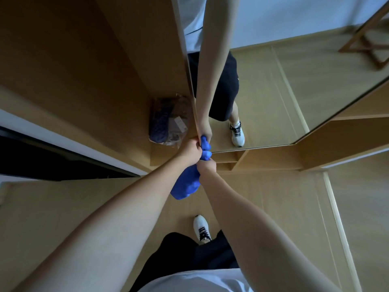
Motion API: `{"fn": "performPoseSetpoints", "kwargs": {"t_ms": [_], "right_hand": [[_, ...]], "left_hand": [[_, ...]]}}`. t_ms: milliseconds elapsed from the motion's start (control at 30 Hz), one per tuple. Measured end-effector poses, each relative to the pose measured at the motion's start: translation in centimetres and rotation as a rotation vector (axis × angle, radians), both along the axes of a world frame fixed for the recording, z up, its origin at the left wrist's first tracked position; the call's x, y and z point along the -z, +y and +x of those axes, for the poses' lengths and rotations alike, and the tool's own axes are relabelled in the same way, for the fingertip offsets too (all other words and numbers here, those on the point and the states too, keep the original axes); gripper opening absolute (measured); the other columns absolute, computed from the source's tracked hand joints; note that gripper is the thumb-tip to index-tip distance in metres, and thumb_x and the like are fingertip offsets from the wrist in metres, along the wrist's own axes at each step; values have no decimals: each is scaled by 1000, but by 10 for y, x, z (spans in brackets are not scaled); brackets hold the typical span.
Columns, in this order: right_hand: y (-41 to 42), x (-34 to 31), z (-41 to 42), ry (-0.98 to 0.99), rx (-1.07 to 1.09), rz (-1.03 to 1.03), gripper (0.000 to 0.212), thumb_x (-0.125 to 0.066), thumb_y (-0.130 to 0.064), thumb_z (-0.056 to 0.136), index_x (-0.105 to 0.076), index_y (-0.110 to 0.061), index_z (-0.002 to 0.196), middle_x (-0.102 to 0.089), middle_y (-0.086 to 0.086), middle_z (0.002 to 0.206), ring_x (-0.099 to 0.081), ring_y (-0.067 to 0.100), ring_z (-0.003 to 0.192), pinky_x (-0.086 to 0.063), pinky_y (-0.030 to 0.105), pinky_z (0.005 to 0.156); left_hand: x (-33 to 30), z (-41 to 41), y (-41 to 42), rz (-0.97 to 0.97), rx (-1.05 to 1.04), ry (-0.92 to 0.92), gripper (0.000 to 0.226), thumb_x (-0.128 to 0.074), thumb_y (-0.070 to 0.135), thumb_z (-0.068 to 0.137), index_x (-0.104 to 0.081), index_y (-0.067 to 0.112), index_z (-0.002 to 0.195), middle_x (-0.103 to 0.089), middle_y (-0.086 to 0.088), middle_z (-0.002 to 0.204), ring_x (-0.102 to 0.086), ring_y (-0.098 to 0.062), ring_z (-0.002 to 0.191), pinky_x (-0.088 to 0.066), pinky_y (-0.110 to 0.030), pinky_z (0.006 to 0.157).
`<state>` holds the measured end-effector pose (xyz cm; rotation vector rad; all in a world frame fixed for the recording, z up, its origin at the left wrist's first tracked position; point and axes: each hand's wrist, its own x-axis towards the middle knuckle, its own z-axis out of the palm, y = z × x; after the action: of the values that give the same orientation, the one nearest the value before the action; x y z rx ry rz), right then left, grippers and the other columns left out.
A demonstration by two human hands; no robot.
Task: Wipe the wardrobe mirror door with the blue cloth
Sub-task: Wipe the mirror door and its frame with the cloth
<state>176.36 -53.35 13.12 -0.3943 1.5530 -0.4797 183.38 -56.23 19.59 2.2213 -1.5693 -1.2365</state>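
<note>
Both your hands meet at the bottom left corner of the tall frameless wardrobe mirror door (273, 91), low by the wooden floor. Your left hand (190, 149) has its grip clamped on the top of the bright blue soft cloth (186, 183), pressing a bunched end against the glass edge. Your right hand (207, 165) grips the cloth just below, and the rest hangs down between your forearms

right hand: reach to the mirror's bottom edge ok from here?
Probably yes. The right hand grips the blue cloth just below the mirror door's bottom edge, with nothing between; the left hand is beside it, not blocking.
</note>
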Motion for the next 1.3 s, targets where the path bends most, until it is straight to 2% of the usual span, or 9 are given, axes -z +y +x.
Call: {"fn": "performPoseSetpoints", "kwargs": {"t_ms": [267,333,400,500,600,733,833,1033,1300], "right_hand": [[-12,-25,-24,126,-86,-13,11,-66,-19,85,-59,-11,84,-62,5,78,-58,27,85,-44,34,77],[-12,-34,-23,155,-128,-34,13,-66,-23,83,-59,-12,85,-66,6,83,-60,27,86,-45,35,75],[-13,-27,-22,203,-191,-62,33,-71,-35,72,-64,-13,96,-70,7,90,-64,29,88,-49,36,77],[-10,-42,-19,245,-276,-142,58,-59,-50,58,-63,-15,104,-68,6,92,-64,30,91,-52,38,81],[3,-89,-14,369,-340,-248,31,-63,-38,81,-61,-16,103,-65,6,92,-60,27,84,-47,33,71],[10,-119,-11,514,-444,-432,35,-62,-42,84,-60,-14,104,-66,4,93,-63,24,85,-51,32,71],[11,-136,-12,610,-523,-515,35,-59,-44,85,-58,-13,100,-65,5,93,-62,25,85,-47,31,67],[14,-178,-17,773,-598,-652,36,-59,-44,87,-55,-14,105,-61,2,90,-59,23,82,-46,32,65],[7,-274,-25,748,-700,-888,35,-61,-43,85,-60,-13,103,-61,1,85,-65,28,87,-55,36,71]], "left_hand": [[-6,1,-3,13,77,-90,34,-38,14,101,-50,0,130,-56,-22,127,-53,-35,117,-38,-33,89],[-12,3,-2,11,76,-100,33,-38,14,100,-51,2,128,-55,-21,127,-52,-35,117,-40,-35,91],[-21,6,-1,-34,77,-78,30,-38,13,99,-53,4,124,-57,-18,119,-54,-32,109,-39,-32,85],[-39,12,-1,-111,57,-22,26,-38,11,100,-58,4,115,-56,-13,103,-51,-25,94,-36,-29,80],[-57,16,-5,-203,33,37,26,-39,11,100,-61,5,111,-61,-14,102,-56,-27,93,-40,-30,80],[-87,22,-5,-299,29,132,27,-43,8,98,-66,12,113,-60,-1,98,-55,-19,91,-43,-28,82],[-103,27,-6,-339,19,203,24,-47,5,93,-67,18,96,-69,-6,99,-63,-24,95,-51,-36,87],[-140,34,-4,-358,16,290,24,-51,3,87,-73,13,88,-71,-7,86,-62,-21,83,-50,-33,73],[-225,29,3,-532,-91,319,34,-46,-3,87,-72,17,95,-71,-3,94,-61,-14,84,-47,-25,75]]}}
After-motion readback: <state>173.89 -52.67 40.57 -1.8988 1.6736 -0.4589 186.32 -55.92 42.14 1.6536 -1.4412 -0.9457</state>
